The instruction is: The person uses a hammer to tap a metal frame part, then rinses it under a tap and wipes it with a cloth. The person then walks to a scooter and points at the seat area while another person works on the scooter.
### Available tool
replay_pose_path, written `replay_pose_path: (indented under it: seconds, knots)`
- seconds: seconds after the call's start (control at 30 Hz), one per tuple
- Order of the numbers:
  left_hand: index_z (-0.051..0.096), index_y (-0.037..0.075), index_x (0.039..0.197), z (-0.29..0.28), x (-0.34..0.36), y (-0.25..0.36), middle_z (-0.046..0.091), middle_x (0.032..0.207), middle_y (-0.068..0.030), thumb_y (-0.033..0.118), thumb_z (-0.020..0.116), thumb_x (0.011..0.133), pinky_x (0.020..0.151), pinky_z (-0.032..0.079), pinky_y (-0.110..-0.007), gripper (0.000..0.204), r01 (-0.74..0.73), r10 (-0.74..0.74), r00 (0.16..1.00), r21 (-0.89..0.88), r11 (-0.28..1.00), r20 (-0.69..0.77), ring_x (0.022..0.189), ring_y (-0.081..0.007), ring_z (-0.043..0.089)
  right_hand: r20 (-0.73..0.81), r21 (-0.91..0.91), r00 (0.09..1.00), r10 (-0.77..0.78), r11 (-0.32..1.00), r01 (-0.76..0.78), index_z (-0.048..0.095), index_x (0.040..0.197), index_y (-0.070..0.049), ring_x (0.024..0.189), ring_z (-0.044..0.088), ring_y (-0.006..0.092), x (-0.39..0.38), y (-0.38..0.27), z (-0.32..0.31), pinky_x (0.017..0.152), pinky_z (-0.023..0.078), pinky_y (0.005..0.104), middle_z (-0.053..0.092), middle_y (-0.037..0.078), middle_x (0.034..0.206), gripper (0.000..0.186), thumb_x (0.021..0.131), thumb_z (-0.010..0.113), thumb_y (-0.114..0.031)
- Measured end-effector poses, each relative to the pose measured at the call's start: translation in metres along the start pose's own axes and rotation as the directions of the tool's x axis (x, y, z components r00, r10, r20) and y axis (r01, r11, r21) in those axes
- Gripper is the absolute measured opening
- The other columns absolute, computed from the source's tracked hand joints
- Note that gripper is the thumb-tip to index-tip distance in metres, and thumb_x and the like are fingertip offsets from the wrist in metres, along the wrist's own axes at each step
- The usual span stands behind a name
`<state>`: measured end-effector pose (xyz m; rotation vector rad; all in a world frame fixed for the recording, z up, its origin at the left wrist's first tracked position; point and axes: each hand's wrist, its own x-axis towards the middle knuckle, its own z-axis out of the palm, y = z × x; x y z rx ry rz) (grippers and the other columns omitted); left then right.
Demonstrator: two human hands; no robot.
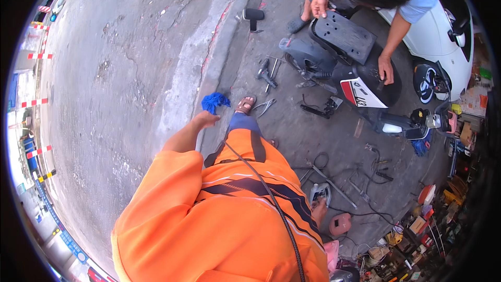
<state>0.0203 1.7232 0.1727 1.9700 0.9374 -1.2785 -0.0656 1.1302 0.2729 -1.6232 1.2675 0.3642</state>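
At the kerb edge my left hand [210, 119] is closed on a bunched blue cloth [214, 102], which sticks out beyond my fingers. Low on my right side, my right hand [319, 212] grips a grey jug-like bottle [320, 192]; my orange shirt partly covers that hand. Ahead to the right, a dark scooter [323, 62] with a white and red panel stands tilted in view. Another person leans over it, one hand [319, 6] at the edge of its flat black rack [347, 36], the other [385, 70] resting on the black seat.
A heat-gun-shaped power tool [266, 73] and pliers [267, 105] lie near my foot. Hoses and a metal bar [332, 184] spread over the floor at right. A crowded heap of tools and parts [417, 230] fills the lower right. Beyond the scooter is a white car [436, 42].
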Motion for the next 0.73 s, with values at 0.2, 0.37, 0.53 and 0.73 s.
replay_pose_path:
  seconds: [0.2, 0.37, 0.53, 0.73]
  knots:
    - [0.066, 0.002, 0.107, -0.025, 0.01, -0.025, 0.064, 0.109, -0.0206, 0.056, 0.046, 0.086, 0.092, 0.043, -0.041, 0.061, 0.05, -0.049, 0.996, -0.006, 0.999, 0.076, 0.102, -0.0334, 0.061, 0.01, 0.026, 1.0, -0.029, 0.999, 0.029, 0.053, 0.125, -0.003, 0.046, 0.045, 0.0117, -0.033, -0.06, 0.057, 0.041, 0.037, 0.0235, 0.055, 0.006, 0.07, 0.063, 0.094, 0.038, -0.055]
    - [0.067, -0.003, 0.102, -0.02, 0.043, -0.052, 0.063, 0.107, -0.0241, 0.055, 0.053, 0.083, 0.087, 0.047, -0.04, 0.062, -0.052, 0.067, 0.99, 0.117, 0.992, -0.125, 0.104, -0.036, 0.06, 0.027, -0.115, 0.999, -0.03, 0.993, 0.033, 0.042, 0.135, -0.009, 0.046, 0.046, 0.0117, -0.039, -0.051, 0.086, 0.04, 0.037, 0.024, 0.055, 0.006, 0.07, 0.05, 0.096, 0.042, -0.04]
    - [0.066, -0.002, 0.102, -0.041, 0.037, -0.045, 0.064, 0.106, -0.0224, 0.048, 0.058, 0.08, 0.087, 0.048, -0.039, 0.056, -0.033, 0.036, 0.999, 0.124, 0.992, -0.024, 0.102, -0.0359, 0.061, 0.105, -0.28, 0.994, -0.026, 0.958, 0.055, 0.035, 0.139, -0.009, 0.044, 0.045, 0.0115, -0.06, -0.057, 0.107, 0.037, 0.035, 0.0248, 0.055, 0.006, 0.071, 0.049, 0.094, 0.051, -0.018]
    - [0.067, -0.001, 0.098, -0.044, 0.094, -0.052, 0.066, 0.099, -0.0218, 0.038, 0.065, 0.075, 0.078, 0.051, -0.039, 0.046, -0.068, 0.069, 0.998, 0.168, 0.983, 0.004, 0.094, -0.0354, 0.064, 0.082, -0.157, 0.996, 0.019, 0.988, -0.006, 0.03, 0.142, -0.014, 0.044, 0.046, 0.0119, -0.054, -0.044, 0.105, 0.036, 0.035, 0.025, 0.055, 0.007, 0.071, 0.056, 0.092, 0.054, -0.019]
